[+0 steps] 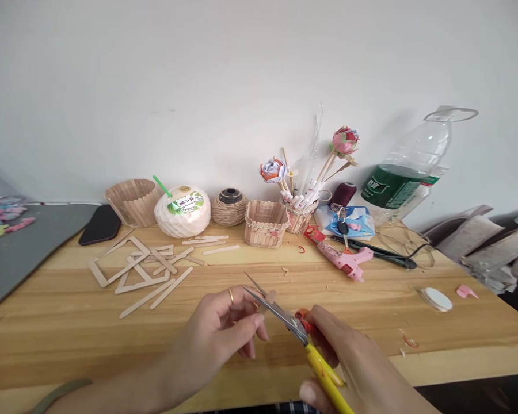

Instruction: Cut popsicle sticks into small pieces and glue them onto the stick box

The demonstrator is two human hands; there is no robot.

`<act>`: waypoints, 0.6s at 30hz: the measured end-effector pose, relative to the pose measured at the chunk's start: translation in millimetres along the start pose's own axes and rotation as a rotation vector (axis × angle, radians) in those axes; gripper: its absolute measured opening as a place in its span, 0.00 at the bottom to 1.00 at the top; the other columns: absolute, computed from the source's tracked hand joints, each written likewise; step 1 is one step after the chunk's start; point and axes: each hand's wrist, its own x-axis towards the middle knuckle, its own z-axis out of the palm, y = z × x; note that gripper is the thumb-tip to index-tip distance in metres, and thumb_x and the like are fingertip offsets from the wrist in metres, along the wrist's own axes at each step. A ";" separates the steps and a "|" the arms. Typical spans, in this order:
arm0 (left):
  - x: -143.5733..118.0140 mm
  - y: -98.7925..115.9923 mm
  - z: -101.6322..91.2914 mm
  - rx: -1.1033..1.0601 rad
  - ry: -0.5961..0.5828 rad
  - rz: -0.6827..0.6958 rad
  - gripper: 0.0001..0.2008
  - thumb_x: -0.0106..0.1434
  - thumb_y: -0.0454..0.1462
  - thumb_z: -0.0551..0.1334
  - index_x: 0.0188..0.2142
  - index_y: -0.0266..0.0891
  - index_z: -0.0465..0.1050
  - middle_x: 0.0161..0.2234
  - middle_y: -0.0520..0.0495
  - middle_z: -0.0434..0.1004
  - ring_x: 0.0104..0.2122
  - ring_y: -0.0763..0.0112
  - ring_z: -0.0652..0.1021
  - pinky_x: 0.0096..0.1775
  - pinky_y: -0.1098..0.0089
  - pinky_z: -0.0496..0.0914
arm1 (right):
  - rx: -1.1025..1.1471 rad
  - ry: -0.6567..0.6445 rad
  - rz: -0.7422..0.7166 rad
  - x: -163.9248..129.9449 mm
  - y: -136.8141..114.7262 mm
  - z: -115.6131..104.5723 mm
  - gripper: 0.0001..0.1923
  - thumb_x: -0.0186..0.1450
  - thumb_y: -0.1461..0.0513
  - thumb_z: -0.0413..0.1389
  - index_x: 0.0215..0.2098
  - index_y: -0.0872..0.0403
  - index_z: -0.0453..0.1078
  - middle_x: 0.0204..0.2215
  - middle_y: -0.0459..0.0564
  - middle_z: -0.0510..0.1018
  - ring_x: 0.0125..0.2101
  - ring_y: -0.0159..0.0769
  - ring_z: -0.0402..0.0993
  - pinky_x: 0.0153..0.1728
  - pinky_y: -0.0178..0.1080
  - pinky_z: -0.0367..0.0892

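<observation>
My left hand (pixel 224 322), a ring on one finger, pinches a short piece of wooden craft stick (pixel 271 296). The stick's rounded end pokes up beside the blades of the scissors (pixel 323 371). My right hand (pixel 354 351) grips these scissors by their yellow handles, with the blades slightly parted and pointing up to the left. An orange-red item (pixel 304 320) shows by the pivot under my right fingers; its kind is unclear. Beyond my left hand, several loose craft sticks (pixel 171 287) and joined stick frames (pixel 106 279) lie on the wooden table (pixel 90 345).
Along the wall stand a stick basket (pixel 133 204), a coconut (pixel 183 214), a twine roll (pixel 229 208), a smaller basket (pixel 265 224) and paper flowers (pixel 345 141). To the right lie a pink glue gun (pixel 345 259), a large bottle (pixel 408 167) and a white lid (pixel 437 299).
</observation>
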 end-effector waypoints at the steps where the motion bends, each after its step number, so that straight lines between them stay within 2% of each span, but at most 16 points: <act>1: 0.2 0.3 0.3 0.002 0.002 -0.002 0.06 0.61 0.39 0.60 0.31 0.38 0.70 0.28 0.51 0.74 0.22 0.78 0.72 0.27 0.76 0.69 | 0.004 -0.010 0.013 -0.3 -0.7 -0.5 0.15 0.54 0.52 0.58 0.32 0.51 0.60 0.26 0.47 0.74 0.26 0.37 0.69 0.25 0.35 0.61; 5: 0.6 3.1 2.3 0.015 0.003 -0.028 0.08 0.60 0.39 0.60 0.28 0.37 0.69 0.26 0.51 0.73 0.21 0.78 0.71 0.26 0.76 0.68 | 0.011 -0.038 0.048 -2.5 -0.4 -0.8 0.12 0.54 0.55 0.57 0.33 0.51 0.62 0.26 0.48 0.76 0.25 0.38 0.70 0.26 0.36 0.64; 11: -0.3 1.9 5.1 -0.022 0.002 -0.123 0.11 0.56 0.42 0.62 0.30 0.35 0.69 0.25 0.50 0.74 0.18 0.79 0.70 0.23 0.76 0.66 | 0.103 -0.016 -0.021 -8.2 5.8 0.9 0.12 0.57 0.54 0.56 0.34 0.52 0.67 0.25 0.50 0.77 0.25 0.39 0.71 0.26 0.36 0.66; 14: 0.1 1.1 6.2 -0.036 0.007 -0.163 0.12 0.56 0.43 0.62 0.31 0.34 0.70 0.25 0.50 0.74 0.18 0.80 0.69 0.22 0.76 0.66 | 0.155 -0.053 0.042 -10.0 3.6 -1.4 0.13 0.57 0.53 0.57 0.35 0.53 0.68 0.28 0.49 0.77 0.28 0.38 0.72 0.30 0.35 0.67; 18: -0.5 1.3 7.2 -0.021 -0.004 -0.164 0.13 0.58 0.43 0.60 0.27 0.34 0.70 0.24 0.50 0.73 0.18 0.80 0.69 0.22 0.77 0.65 | 0.182 -0.127 0.136 -10.7 -1.9 -4.2 0.13 0.58 0.54 0.55 0.36 0.55 0.68 0.30 0.51 0.76 0.29 0.38 0.72 0.32 0.35 0.67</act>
